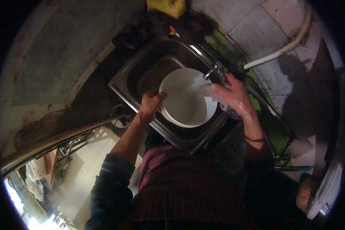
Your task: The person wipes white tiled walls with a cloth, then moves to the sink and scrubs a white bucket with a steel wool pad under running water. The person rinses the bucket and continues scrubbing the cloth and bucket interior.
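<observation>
A round white container [187, 100], like a bucket or deep bowl, stands tilted in a stainless steel sink [172, 57]. My left hand [153, 104] is closed on the container's left rim. At its right side, under the chrome faucet [214, 70], is my right hand [233, 93], wet, with the fingers near the faucet and the thumb over the container. Something translucent and pale [208, 90] lies by the right thumb; whether it is held, and whether it is plastic or water, is unclear. The container's inside looks cloudy grey.
A yellow plastic jug [168, 7] stands beyond the sink. A pale hose [276, 57] runs along the tiled wall at the right. White plates [326, 192] are stacked at the far lower right. A worn counter [57, 123] reaches left of the sink.
</observation>
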`<control>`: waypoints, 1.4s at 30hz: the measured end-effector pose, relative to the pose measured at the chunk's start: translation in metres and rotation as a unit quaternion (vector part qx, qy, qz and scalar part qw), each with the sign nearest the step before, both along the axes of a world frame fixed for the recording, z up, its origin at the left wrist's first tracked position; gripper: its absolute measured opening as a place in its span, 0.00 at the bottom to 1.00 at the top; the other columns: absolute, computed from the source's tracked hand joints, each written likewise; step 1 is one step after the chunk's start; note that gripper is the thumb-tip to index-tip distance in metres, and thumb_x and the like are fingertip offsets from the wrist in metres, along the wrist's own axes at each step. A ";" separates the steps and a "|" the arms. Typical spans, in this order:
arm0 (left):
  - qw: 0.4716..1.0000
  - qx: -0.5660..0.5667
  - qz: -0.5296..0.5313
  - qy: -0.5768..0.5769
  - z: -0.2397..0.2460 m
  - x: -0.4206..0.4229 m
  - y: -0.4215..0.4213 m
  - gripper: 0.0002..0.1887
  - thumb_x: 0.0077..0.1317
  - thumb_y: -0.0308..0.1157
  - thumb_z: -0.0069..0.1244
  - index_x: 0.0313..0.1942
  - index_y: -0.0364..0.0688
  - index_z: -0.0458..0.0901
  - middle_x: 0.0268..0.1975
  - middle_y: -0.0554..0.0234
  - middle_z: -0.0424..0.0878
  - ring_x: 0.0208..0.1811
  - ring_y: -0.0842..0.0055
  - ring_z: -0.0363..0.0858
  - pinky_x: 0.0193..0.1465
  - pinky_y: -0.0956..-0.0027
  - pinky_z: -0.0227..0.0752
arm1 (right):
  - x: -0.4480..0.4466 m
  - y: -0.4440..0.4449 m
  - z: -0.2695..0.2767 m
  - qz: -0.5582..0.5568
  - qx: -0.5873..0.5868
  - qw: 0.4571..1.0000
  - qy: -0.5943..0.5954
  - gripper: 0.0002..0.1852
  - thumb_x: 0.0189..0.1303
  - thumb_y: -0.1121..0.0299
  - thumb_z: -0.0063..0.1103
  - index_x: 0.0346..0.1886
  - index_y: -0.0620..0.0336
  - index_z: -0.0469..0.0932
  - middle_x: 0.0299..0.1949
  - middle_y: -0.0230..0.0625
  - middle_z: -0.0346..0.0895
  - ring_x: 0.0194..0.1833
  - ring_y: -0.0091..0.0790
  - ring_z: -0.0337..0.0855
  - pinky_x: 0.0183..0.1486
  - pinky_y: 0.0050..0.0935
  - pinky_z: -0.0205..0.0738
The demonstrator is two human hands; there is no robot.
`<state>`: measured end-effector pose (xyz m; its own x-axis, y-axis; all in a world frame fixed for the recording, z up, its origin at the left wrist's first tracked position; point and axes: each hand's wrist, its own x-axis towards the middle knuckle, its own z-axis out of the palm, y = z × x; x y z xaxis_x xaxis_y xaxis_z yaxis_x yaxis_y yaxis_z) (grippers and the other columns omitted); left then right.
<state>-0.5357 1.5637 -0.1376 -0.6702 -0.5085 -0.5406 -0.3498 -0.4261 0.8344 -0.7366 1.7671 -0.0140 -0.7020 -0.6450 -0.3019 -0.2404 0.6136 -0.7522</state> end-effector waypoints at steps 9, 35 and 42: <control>0.813 -0.576 -0.085 0.018 0.104 -0.030 0.016 0.18 0.55 0.42 0.62 0.36 0.37 0.78 0.28 0.50 0.82 0.26 0.57 0.80 0.32 0.60 0.76 | 0.048 0.070 -0.023 -0.142 -0.153 0.970 -0.129 0.16 0.64 0.67 0.66 0.53 0.62 0.80 0.44 0.29 0.81 0.45 0.22 0.78 0.52 0.25 0.73; 0.802 -0.579 -0.134 -0.050 0.120 -0.032 -0.002 0.19 0.57 0.43 0.61 0.35 0.36 0.75 0.31 0.47 0.83 0.32 0.54 0.83 0.35 0.56 0.77 | 0.091 0.098 -0.031 -0.105 -0.130 0.954 -0.250 0.16 0.63 0.71 0.65 0.53 0.63 0.78 0.48 0.35 0.81 0.50 0.26 0.79 0.54 0.25 0.72; 0.988 -0.155 0.012 0.023 0.025 -0.024 0.002 0.16 0.60 0.39 0.59 0.38 0.33 0.78 0.29 0.58 0.81 0.25 0.73 0.79 0.27 0.66 0.73 | 0.087 0.097 -0.007 -0.125 -0.100 0.966 -0.206 0.18 0.63 0.70 0.65 0.55 0.63 0.77 0.44 0.34 0.82 0.46 0.25 0.81 0.49 0.26 0.76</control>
<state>-0.5592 1.5655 -0.1124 -0.6760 -0.6609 -0.3260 -0.3017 -0.1555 0.9406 -0.6499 1.8639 -0.0208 -0.6903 -0.5453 -0.4756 0.2404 0.4471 -0.8616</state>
